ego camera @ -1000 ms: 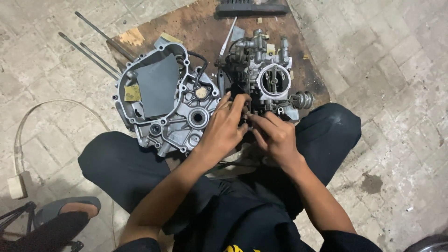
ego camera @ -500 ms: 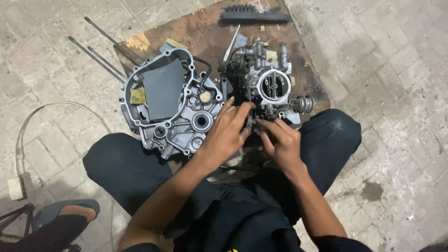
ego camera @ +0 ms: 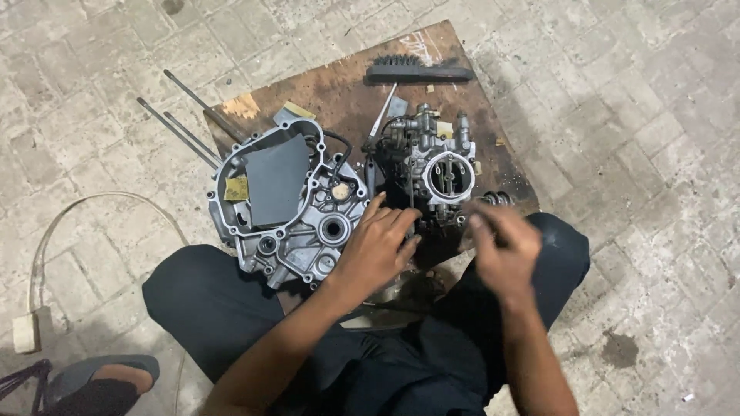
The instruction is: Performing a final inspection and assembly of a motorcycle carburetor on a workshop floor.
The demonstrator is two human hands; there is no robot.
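Fingers of my left hand (ego camera: 378,246) lie spread and flat against the near side of one carburetor (ego camera: 432,173), holding nothing closed. Fingers of my right hand (ego camera: 505,246) are motion-blurred; they look loosely curled just right of the carburetor, and I cannot tell whether they pinch anything.

From left to right: one white cord (ego camera: 69,223) loops over the paving to a small white block (ego camera: 27,333) at the far left. Three thin metal rods (ego camera: 181,131) lie slanted, their ends reaching past the board's left edge. One grey engine case half (ego camera: 285,204) sits by my left knee, with one dark sheet (ego camera: 276,179) resting in its hollow. The carburetor stands just right of it, at the board's middle, its round throat facing up. One dark brush (ego camera: 416,71) lies along the far edge.

All of this sits on one worn wooden board (ego camera: 331,92), its near edge hidden by my crossed legs in dark trousers (ego camera: 216,300). The board is crowded; open room lies on the grey brick paving (ego camera: 640,115) to the right and beyond.
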